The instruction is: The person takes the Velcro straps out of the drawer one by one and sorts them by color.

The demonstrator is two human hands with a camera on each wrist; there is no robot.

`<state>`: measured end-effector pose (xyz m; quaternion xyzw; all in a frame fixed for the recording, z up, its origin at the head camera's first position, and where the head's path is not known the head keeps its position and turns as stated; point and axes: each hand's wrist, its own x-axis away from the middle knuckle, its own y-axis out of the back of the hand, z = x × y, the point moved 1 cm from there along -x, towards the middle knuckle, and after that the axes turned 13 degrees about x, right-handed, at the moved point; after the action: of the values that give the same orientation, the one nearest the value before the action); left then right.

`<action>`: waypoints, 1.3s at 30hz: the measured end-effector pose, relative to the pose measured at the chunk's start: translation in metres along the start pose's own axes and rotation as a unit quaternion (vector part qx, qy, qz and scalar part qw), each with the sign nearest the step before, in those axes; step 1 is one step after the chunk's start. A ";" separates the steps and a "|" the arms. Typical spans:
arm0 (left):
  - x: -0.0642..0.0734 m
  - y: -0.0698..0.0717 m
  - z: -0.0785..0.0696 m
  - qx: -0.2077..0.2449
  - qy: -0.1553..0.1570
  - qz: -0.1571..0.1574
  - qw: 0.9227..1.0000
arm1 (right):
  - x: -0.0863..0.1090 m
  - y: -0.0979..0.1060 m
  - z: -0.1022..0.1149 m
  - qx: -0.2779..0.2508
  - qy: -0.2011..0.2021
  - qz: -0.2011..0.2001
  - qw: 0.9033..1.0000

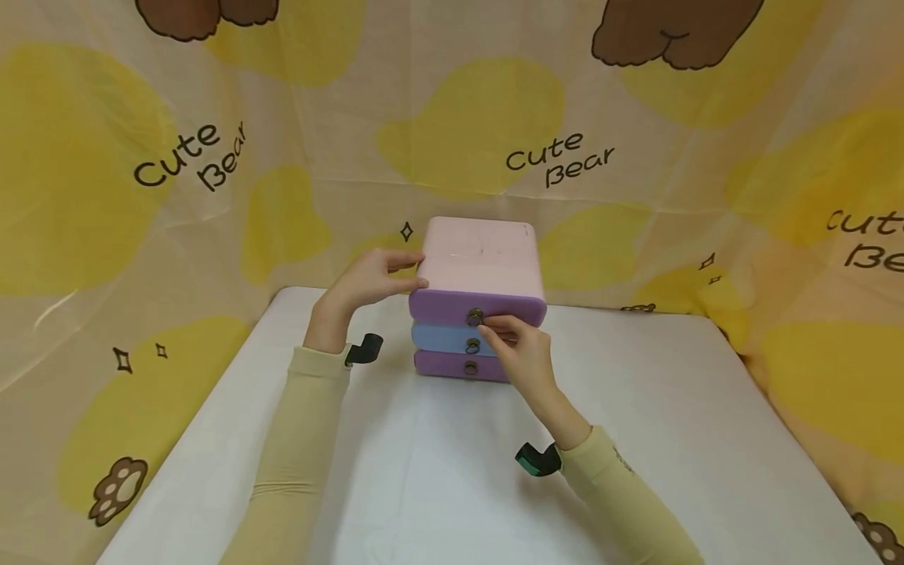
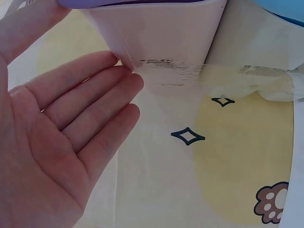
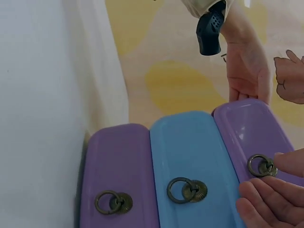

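Observation:
A small three-drawer box (image 1: pixel 482 255) has a pale pink top and purple, blue and purple drawer fronts, each with a bronze ring pull. My left hand (image 1: pixel 366 281) is at the box's left side, its thumb at the front top corner. The fingers of that hand (image 2: pixel 76 118) are straight in the left wrist view, their tips right at the pink side wall. With thumb and forefinger, my right hand (image 1: pixel 526 357) pinches at the ring pull (image 3: pixel 256 166) of the top purple drawer (image 3: pixel 247 128). All three drawer fronts are nearly flush.
The box stands near the back of a white table (image 1: pixel 438 471). Behind it hangs a yellow-patterned cloth (image 1: pixel 452 141) with "Cute Bear" lettering. Below the top drawer are the blue drawer (image 3: pixel 194 147) and the lower purple drawer (image 3: pixel 118 161). Black wrist cameras are on both sleeves.

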<state>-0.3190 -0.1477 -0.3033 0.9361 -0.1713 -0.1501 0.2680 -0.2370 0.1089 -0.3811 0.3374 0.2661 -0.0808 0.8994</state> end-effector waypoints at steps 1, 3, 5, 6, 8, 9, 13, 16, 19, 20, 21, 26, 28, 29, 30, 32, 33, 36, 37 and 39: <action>0.000 0.000 0.000 0.003 0.000 0.000 1.000 | -0.001 -0.001 0.000 -0.001 -0.002 0.002 1.000; 0.000 0.000 -0.001 0.010 0.001 -0.001 1.000 | -0.002 -0.003 -0.001 -0.008 -0.008 0.006 1.000; 0.000 0.000 -0.001 0.017 0.001 -0.001 1.000 | -0.002 -0.006 -0.001 -0.018 -0.016 0.010 1.000; 0.000 0.000 -0.001 0.020 0.001 0.000 1.000 | -0.003 -0.007 -0.001 -0.024 -0.022 0.010 0.999; 0.001 0.000 -0.001 0.028 0.003 0.000 1.000 | -0.002 -0.009 -0.002 -0.040 -0.036 0.009 0.999; 0.001 0.000 -0.001 0.031 0.004 0.000 1.000 | -0.002 -0.010 -0.002 -0.048 -0.043 0.008 0.998; 0.000 -0.001 -0.001 0.035 0.004 0.001 0.999 | -0.002 -0.015 -0.001 -0.076 -0.061 0.005 0.995; -0.001 -0.002 -0.002 0.036 0.003 0.003 0.999 | -0.002 -0.017 -0.001 -0.090 -0.062 0.005 0.994; -0.001 -0.001 -0.003 0.042 0.009 0.005 0.999 | -0.002 -0.018 -0.001 -0.104 -0.068 0.009 0.992; 0.000 -0.001 -0.003 0.044 0.011 0.005 0.999 | -0.001 -0.017 -0.001 -0.109 -0.072 0.011 0.991; 0.000 -0.001 -0.003 0.045 0.014 0.005 0.999 | -0.001 -0.017 -0.001 -0.111 -0.075 0.013 0.991; -0.001 0.000 -0.002 0.047 0.021 0.007 0.999 | -0.001 -0.014 0.001 -0.112 -0.086 0.017 0.990; -0.001 0.000 -0.002 0.048 0.021 0.007 0.999 | 0.000 -0.013 0.002 -0.111 -0.086 0.017 0.990; -0.001 0.000 -0.002 0.050 0.022 0.008 0.998 | 0.000 -0.013 0.002 -0.111 -0.085 0.017 0.990; -0.001 0.000 -0.001 0.051 0.022 0.008 0.998 | 0.001 -0.013 0.002 -0.112 -0.085 0.017 0.990; -0.001 0.000 -0.001 0.054 0.021 0.009 0.998 | 0.002 -0.013 0.002 -0.113 -0.083 0.019 0.990; -0.001 0.000 -0.001 0.055 0.021 0.009 0.998 | 0.003 -0.013 0.002 -0.113 -0.082 0.020 0.990; -0.002 0.000 -0.001 0.057 0.022 0.010 0.998 | 0.006 -0.012 0.004 -0.107 -0.080 0.020 0.991; -0.002 0.000 0.000 0.058 0.023 0.010 0.998 | 0.007 -0.012 0.004 -0.104 -0.079 0.020 0.991; -0.002 0.000 0.000 0.060 0.026 0.011 0.998 | 0.010 -0.010 0.006 -0.100 -0.076 0.021 0.992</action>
<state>-0.3208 -0.1471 -0.3025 0.9521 -0.1834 -0.1126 0.2174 -0.2296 0.0977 -0.3886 0.2446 0.1963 -0.0602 0.9476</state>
